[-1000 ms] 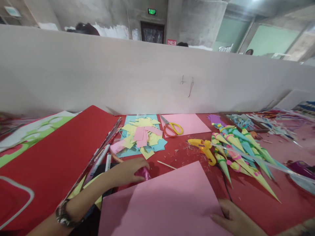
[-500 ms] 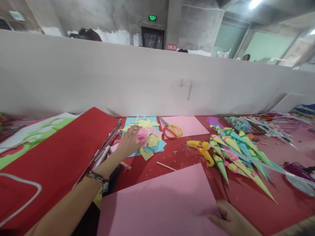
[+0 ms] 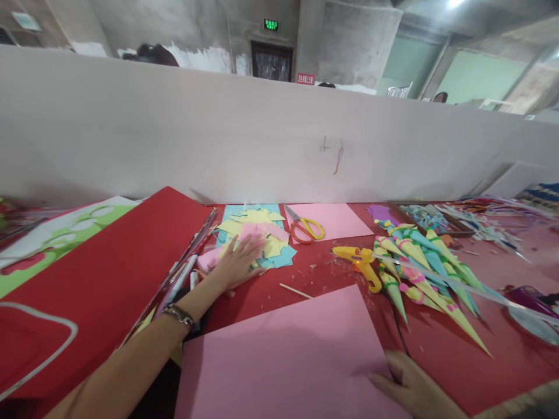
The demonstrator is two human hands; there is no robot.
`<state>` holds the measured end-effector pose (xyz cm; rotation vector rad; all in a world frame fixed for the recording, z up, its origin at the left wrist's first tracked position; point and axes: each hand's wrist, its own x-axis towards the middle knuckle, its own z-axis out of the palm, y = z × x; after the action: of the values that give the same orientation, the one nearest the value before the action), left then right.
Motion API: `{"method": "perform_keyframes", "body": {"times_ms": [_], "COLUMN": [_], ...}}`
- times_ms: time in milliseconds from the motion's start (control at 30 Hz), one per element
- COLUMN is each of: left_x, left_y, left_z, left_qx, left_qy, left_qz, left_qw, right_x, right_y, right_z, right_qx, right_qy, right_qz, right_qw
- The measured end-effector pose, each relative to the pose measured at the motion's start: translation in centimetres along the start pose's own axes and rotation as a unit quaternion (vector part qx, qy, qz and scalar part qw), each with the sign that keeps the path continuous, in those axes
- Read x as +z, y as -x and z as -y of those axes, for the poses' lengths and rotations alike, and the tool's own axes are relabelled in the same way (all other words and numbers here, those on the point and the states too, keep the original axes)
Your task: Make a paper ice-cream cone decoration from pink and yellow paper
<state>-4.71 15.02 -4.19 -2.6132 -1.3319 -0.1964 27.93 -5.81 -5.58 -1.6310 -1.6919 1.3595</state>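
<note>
My left hand (image 3: 240,261) lies with fingers stretched out on the near side of a pile of yellow, blue and pink paper scraps (image 3: 273,247). A dark bracelet (image 3: 180,316) is around that wrist. At the lower right, my right hand (image 3: 410,381) grips the right edge of a large pink paper sheet (image 3: 279,361), its thumb on top and the fingers beneath. A thin wooden stick (image 3: 296,290) lies just beyond the sheet. Scissors (image 3: 305,227) with red and yellow handles rest to the right of the scraps.
A yellow glue gun (image 3: 360,265) lies beside several decorated paper cones (image 3: 419,256) on the right. Another pink sheet (image 3: 336,220) is at the back, against a white partition (image 3: 244,139). Large red board (image 3: 131,262) covers the left side, with pens (image 3: 182,279) along its edge.
My left hand has come down onto the scraps and its fingers have spread; the pink paper at its fingertips now lies on the pile. My right hand stays on the sheet.
</note>
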Motion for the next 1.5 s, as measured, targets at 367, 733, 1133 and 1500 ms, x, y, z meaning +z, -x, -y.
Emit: {"method": "perform_keyframes", "body": {"times_ms": [367,733,1133,1500], "left_x": [-1.3,-7.6,-5.7,-7.4], "left_y": [-0.8,7.2,12.5,12.2], "left_z": [0.1,-3.7,-10.5,-9.2], "left_qx": [-0.036,0.013,0.047,-0.124], "left_qy": [-0.014,0.136,0.226,0.443], "left_qz": [-0.039,0.082,0.209,0.121], "left_qw": [0.998,0.987,0.95,0.88], "right_x": [0.0,-1.6,-0.2,4.5], "right_y": [-0.5,-0.3,-1.4,-3.5], "right_z": [0.8,2.5,6.5,8.6], "right_qx": [-0.017,0.007,-0.171,-0.257], "right_qy": [-0.139,-0.104,0.0,0.195], "right_qz": [-0.064,-0.125,0.013,0.079], "right_qw": [0.988,0.987,0.985,0.943]}}
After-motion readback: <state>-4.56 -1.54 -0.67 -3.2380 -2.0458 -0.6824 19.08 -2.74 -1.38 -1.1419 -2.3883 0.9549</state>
